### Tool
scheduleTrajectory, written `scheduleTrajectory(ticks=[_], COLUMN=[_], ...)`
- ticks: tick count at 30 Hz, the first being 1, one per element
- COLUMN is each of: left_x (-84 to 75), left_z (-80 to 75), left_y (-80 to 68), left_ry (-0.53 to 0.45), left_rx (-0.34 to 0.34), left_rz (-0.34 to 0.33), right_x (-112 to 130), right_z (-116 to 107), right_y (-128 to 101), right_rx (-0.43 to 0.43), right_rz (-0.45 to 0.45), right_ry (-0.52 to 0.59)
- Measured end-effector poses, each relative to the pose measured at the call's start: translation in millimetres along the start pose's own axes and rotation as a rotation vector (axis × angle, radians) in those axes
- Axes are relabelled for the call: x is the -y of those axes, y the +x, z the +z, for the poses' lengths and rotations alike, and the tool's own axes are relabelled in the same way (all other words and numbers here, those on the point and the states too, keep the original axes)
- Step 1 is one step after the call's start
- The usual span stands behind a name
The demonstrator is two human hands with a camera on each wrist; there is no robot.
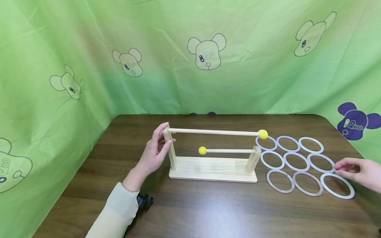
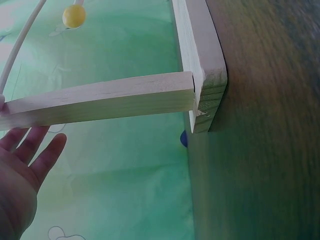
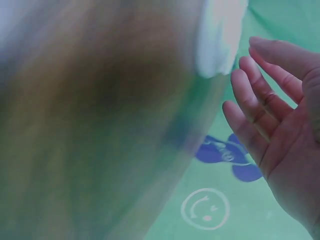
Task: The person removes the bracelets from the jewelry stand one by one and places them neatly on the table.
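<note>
I am steadying the wooden rack (image 1: 212, 168) with my left hand (image 1: 154, 152), whose fingers are curling round its left upright post (image 1: 170, 145) and pinching it just below where the long upper dowel (image 1: 214, 132) joins; in the left wrist view the fingers look fairly straight against the post, so the hold seems light. The rack is standing near the middle of the dark wooden table (image 1: 208, 211), its lower dowel (image 1: 229, 150) ending in a yellow ball (image 1: 202, 150) and the upper one in another (image 1: 263, 134). To its right nine white rings (image 1: 297, 162) are lying flat in three rows. My right hand (image 1: 360, 170) is reaching in, relaxed fingertips touching or nearly touching the near-right ring (image 1: 337, 185), grasping nothing that I can make out. I am judging that ring to be thin, stiff, light and slippery, best pinched across its rim at the outer edge
</note>
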State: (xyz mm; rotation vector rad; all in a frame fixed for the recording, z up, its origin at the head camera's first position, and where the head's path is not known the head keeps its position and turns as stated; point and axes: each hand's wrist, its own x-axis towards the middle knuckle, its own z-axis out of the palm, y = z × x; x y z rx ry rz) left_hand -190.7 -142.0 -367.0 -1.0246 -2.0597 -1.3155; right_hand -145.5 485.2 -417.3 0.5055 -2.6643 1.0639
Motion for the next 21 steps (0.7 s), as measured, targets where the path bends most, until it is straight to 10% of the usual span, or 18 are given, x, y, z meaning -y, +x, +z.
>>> scheduleTrajectory(ticks=[21], left_x=[-2.8], left_z=[-2.2], left_y=[0.4], left_ry=[0.036], left_rx=[0.01], left_rz=[-0.018], right_x=[121.6], right_z=[15.2], right_y=[57.7], right_rx=[-0.003], right_rz=[-0.005], right_ry=[0.015])
